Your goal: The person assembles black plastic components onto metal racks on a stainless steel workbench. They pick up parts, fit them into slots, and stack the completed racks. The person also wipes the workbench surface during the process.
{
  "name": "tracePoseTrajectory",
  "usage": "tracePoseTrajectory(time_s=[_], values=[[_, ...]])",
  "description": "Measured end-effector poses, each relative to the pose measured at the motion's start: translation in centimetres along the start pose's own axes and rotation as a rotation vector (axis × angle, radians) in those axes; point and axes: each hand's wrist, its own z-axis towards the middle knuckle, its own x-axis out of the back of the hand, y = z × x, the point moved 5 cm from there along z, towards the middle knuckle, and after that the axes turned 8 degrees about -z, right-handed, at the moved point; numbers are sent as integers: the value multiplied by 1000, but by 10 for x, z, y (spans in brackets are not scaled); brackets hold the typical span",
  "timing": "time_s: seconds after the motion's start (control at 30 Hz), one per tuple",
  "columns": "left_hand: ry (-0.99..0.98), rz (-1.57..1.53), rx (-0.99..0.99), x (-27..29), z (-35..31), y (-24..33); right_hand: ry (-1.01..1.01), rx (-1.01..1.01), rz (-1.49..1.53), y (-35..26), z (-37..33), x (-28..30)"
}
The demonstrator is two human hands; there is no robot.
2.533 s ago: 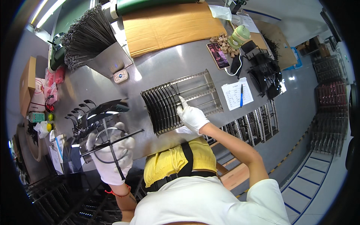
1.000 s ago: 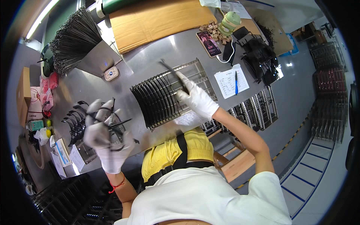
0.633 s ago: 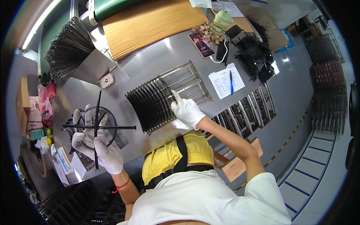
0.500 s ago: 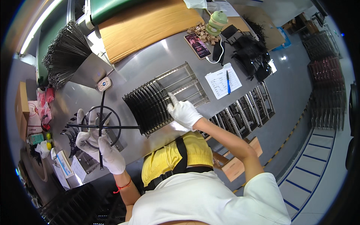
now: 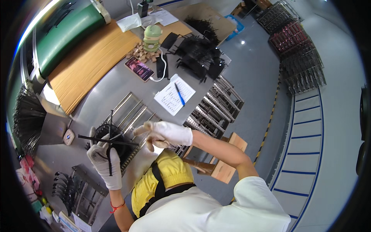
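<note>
My gloved left hand (image 5: 106, 164) grips a black cross-shaped part with a ring (image 5: 125, 143), its thin arms sticking out on all sides. The part hangs over a metal rack (image 5: 140, 113) lying on the table, and hides some of it. Dark curved pieces (image 5: 126, 154) stand in a row at the rack's near end, partly covered by the part and my hand. My gloved right hand (image 5: 164, 133) hovers at the rack's right side, fingers apart and nothing in them.
A bundle of black rods (image 5: 28, 120) leans at the left. A smaller rack with black hooked pieces (image 5: 65, 189) lies near left. Farther off are a phone (image 5: 139, 69), a green bottle (image 5: 152, 38), a paper with pen (image 5: 174, 94) and black parts (image 5: 199, 58). A wooden stool (image 5: 228, 158) stands right.
My left hand has brought the cross-shaped part rightward over the rack. My right hand has drawn back from the rack's pieces, fingers spreading. The whole view has swung to the right.
</note>
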Motion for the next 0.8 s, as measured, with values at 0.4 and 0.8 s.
tracePoseTrajectory(time_s=[0.4, 0.8], values=[[-257, 193, 119, -47, 3, -32, 768, 610, 136, -130, -94, 359], [84, 248, 297, 3, 5, -33, 1811, -919, -486, 47, -107, 482]])
